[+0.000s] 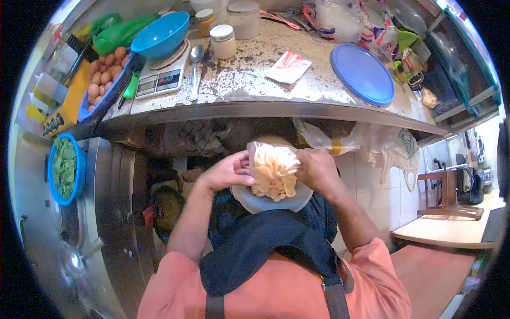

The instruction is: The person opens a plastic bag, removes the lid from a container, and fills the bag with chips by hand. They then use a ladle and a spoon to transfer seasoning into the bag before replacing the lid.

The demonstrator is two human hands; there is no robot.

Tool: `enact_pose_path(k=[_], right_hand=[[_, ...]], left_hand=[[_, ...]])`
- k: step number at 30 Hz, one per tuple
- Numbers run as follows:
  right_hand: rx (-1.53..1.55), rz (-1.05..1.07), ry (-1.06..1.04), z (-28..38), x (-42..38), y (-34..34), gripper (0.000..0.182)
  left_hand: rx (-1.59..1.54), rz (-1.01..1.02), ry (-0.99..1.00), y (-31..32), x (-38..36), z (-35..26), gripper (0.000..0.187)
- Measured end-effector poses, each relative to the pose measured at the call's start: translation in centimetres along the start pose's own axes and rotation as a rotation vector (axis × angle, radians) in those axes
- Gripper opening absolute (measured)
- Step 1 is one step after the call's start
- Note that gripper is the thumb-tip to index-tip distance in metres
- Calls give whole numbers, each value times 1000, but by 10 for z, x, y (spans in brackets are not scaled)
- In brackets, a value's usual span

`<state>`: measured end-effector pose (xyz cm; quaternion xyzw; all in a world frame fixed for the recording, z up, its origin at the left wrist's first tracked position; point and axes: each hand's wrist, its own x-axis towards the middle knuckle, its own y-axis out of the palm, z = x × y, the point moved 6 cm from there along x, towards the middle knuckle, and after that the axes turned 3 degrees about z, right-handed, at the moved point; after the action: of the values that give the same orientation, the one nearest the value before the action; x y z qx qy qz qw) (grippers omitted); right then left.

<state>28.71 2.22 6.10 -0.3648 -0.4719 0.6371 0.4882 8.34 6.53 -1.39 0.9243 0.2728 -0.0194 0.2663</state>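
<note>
A clear plastic bag (274, 162) of pale yellow, curled food pieces stands over my lap; I cannot make out the exact food. My left hand (229, 171) has the bag's left side, with its thumb at the front and fingers behind. On the opposite side, the fingers of my right hand (317, 171) are closed on the bag's edge. Beneath the bag, a pale round tub (245, 203) rests on my lap, and several of the food pieces show at its middle. Whether those pieces are inside the bag or loose in the tub is hard to see.
Along the counter (249, 85) ahead are a kitchen scale (162, 80) under a blue bowl (162, 34), a spoon (194, 74), jars, a paper packet (288, 67) and a blue lid (362, 73). Eggs (106, 74) and a basket of leaves (66, 169) are leftward. Plastic bags (390, 151) hang at right.
</note>
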Motion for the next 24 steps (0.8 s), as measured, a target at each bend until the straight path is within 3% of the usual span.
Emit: enact_pose_path(k=[4, 6, 9, 12, 16, 17, 19, 21, 22, 24], right_hand=[[105, 30, 130, 12, 5, 16, 22], [158, 50, 204, 19, 4, 17, 22], [415, 23, 99, 27, -3, 17, 15], [493, 191, 50, 27, -12, 21, 14], [626, 84, 77, 27, -14, 27, 16], [570, 74, 87, 26, -13, 33, 15], [514, 61, 90, 31, -15, 38, 15], [524, 106, -124, 50, -17, 40, 13], [545, 125, -170, 50, -16, 46, 13], [645, 165, -162, 48, -19, 44, 14]], left_hand=[[-7, -73, 63, 43, 12, 29, 76], [-49, -344, 313, 43, 12, 28, 61], [-16, -377, 391, 29, 9, 23, 57], [-152, -359, 441, 18, 9, 16, 59], [-245, -179, 428, 31, 15, 33, 69], [-156, -145, 302, 38, 15, 49, 72], [1, -84, 293, 55, 21, 65, 68], [-19, -87, 334, 64, 25, 54, 63], [138, -59, 315, 60, 24, 52, 60], [119, -44, 302, 62, 19, 37, 60]])
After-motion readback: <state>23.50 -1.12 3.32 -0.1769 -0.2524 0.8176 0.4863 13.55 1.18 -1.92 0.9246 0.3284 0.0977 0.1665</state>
